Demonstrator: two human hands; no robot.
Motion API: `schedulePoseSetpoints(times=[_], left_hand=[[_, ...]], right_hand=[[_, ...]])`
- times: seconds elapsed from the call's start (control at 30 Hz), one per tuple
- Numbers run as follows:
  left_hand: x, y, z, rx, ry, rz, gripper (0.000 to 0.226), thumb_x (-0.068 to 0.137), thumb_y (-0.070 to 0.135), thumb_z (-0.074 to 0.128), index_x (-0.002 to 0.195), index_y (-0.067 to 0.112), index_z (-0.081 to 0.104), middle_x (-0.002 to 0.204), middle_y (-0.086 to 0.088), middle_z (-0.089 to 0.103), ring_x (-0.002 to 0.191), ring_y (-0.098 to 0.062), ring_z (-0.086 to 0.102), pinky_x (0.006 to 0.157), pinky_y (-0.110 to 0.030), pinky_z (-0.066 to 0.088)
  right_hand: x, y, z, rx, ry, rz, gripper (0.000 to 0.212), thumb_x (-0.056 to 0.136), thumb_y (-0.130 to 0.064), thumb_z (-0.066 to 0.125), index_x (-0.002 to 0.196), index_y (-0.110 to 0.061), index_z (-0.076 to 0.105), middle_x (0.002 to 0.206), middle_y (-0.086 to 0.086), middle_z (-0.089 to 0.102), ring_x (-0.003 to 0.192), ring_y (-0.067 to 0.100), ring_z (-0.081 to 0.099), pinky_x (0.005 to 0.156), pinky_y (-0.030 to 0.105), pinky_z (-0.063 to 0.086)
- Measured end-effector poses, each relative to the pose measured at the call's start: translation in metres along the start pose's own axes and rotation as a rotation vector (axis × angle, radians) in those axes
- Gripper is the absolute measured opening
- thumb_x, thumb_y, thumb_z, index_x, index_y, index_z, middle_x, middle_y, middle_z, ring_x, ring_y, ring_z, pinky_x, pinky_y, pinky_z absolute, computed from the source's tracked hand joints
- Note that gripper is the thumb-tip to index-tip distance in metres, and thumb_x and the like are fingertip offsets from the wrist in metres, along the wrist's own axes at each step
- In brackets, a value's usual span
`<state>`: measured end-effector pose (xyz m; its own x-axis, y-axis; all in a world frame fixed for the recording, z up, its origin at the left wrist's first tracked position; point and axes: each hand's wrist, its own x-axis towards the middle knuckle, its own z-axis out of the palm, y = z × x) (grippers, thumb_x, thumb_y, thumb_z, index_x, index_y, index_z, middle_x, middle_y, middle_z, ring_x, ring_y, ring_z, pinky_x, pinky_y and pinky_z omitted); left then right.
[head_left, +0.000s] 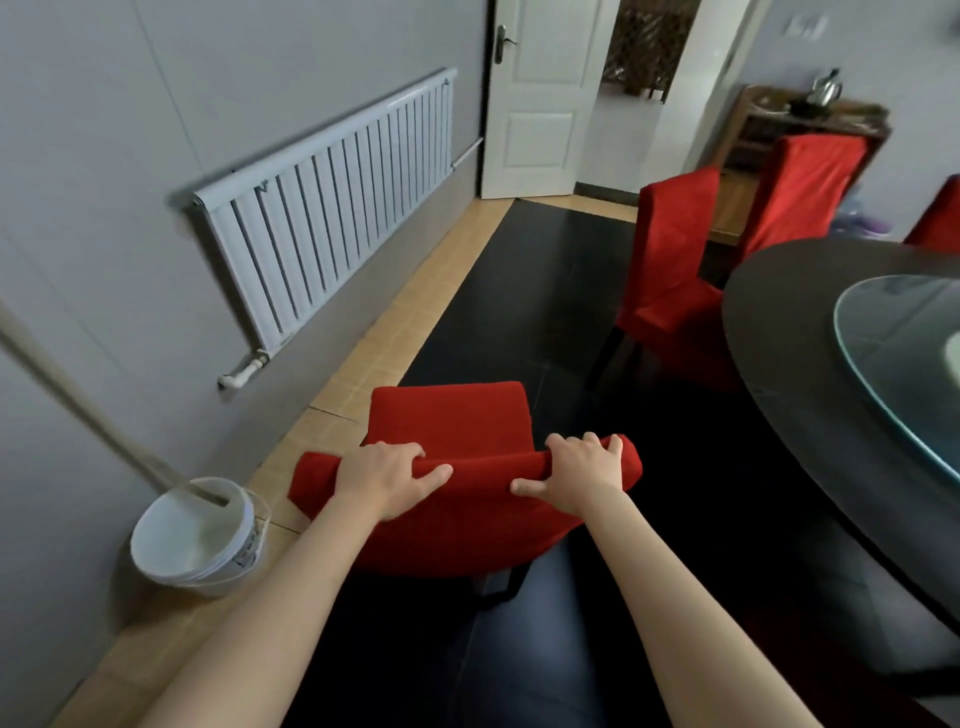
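Note:
A chair with a red fabric cover (457, 525) stands in front of me on the dark floor, its seat pointing away. My left hand (384, 475) grips the top edge of its backrest on the left, fingers curled over the front and thumb on the back. My right hand (579, 470) grips the same edge on the right in the same way. Both forearms reach forward from the bottom of the view.
A white bucket (195, 535) with a long pale handle stands by the left wall below a white radiator (332, 208). A dark round table (810, 374) with a glass turntable (904, 353) fills the right. Two more red chairs (675, 270) stand beyond; a white door (540, 98) is open.

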<state>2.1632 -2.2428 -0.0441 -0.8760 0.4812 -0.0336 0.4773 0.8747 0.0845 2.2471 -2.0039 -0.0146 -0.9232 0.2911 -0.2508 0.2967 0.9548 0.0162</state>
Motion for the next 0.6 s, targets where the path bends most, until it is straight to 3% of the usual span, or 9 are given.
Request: schedulePoseSetpoints(times=[0.6], left_hand=[[-0.034,-0.015,-0.003,0.038,-0.005,0.087,0.068,0.087,0.076,0.022,0.118,0.031,0.064,0.095,0.004,0.069,0.086,-0.017,0.063,0.068,-0.029,0.037]], right_hand=[[-0.069,-0.032,0.014,0.060,0.004,0.150,0.084,0.070,-0.088,0.043,0.116,-0.018,0.053,0.113,0.001,0.061,0.121,0.026,0.045,0.113,0.056,0.016]])
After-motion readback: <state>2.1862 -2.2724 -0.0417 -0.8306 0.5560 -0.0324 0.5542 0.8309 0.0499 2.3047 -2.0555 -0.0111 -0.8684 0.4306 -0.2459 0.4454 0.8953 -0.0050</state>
